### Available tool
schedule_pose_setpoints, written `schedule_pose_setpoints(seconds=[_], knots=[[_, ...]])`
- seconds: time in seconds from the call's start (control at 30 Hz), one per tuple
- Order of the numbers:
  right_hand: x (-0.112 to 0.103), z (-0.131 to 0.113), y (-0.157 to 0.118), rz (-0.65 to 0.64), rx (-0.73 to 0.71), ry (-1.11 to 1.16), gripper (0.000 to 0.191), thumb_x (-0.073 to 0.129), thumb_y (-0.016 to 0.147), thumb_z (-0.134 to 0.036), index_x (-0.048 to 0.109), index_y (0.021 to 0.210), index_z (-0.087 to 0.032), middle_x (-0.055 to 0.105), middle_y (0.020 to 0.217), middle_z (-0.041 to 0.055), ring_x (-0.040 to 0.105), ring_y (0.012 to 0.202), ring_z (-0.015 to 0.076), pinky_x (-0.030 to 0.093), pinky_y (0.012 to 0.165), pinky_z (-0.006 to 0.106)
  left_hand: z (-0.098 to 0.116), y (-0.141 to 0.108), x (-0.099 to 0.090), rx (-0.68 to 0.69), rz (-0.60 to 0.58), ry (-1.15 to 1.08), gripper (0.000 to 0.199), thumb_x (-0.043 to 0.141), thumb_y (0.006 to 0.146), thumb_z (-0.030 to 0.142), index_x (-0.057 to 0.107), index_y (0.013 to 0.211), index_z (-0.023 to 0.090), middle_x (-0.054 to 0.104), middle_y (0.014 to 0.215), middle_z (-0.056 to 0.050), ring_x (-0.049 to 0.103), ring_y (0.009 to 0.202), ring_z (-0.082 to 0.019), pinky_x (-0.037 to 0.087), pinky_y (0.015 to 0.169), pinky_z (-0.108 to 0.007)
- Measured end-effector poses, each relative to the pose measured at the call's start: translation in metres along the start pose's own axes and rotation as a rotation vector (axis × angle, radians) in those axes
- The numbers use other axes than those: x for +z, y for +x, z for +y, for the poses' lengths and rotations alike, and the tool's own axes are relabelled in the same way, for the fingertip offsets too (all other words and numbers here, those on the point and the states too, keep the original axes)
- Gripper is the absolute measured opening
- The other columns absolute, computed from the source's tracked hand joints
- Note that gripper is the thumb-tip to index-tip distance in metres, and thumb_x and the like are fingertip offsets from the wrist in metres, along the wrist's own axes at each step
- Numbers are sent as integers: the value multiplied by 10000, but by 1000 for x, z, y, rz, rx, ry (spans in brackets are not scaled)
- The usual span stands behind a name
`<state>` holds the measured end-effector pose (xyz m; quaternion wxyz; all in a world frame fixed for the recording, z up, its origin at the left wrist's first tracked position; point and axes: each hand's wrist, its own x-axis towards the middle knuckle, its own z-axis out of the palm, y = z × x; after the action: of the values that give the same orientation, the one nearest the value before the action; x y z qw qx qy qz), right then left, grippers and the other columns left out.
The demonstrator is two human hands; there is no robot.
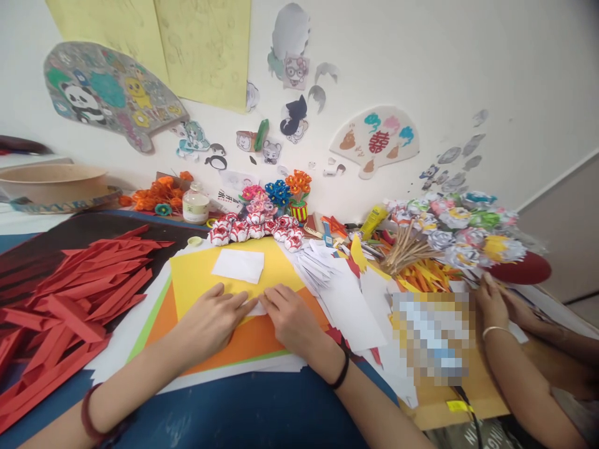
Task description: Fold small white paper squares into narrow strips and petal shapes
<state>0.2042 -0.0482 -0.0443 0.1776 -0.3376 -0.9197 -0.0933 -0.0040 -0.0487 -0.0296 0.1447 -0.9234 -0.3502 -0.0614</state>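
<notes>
My left hand [210, 319] and my right hand [291, 317] meet over a stack of coloured sheets, fingers bent and closed on a small piece of white paper [256, 309]. Most of that piece is hidden under my fingertips. Just beyond them, a white paper rectangle [238, 265] lies flat on the yellow sheet [189, 280]. Beneath the yellow one, an orange sheet [224, 354] shows, with green and white edges under it.
Folded red paper strips [88, 280] pile up on the left. White strips [318, 265] and sheets [358, 305] lie to the right. Paper flowers [255, 229] and a glue bottle [195, 204] stand along the wall. Another person's hand [493, 305] works at far right.
</notes>
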Motion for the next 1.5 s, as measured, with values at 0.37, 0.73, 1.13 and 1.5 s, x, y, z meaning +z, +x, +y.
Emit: schedule_pose_setpoints(seconds=[0.37,0.73,1.13,1.5], knots=[[4,-1,0,5,77,136,255,439,842,-5,637,966,-108,562,818,76,427,797,215,373,710,338,0,-5,0,-48,-3,-44,591,452,732,-9,572,1254,242,622,873,-41,564,701,-192,331,749,-356],[5,-2,0,4,204,198,304,461,797,7,661,967,-146,551,841,59,451,811,200,359,722,317,-1,-4,-3,-177,-12,-132,456,422,747,-5,674,1034,244,625,861,-37,566,676,-182,338,722,-345],[-9,0,-2,11,174,287,280,475,896,-106,618,1130,-163,621,923,71,528,894,205,417,799,329,-9,-9,-5,-169,55,-288,388,365,871,60,617,1126,210,644,912,-42,574,749,-181,376,747,-330],[-16,7,-7,19,231,450,319,696,824,-343,641,1067,-143,699,948,86,632,896,215,510,799,325,-33,-20,3,-12,138,-328,204,455,972,285,579,1124,232,719,944,-13,625,770,-155,361,864,-337]])
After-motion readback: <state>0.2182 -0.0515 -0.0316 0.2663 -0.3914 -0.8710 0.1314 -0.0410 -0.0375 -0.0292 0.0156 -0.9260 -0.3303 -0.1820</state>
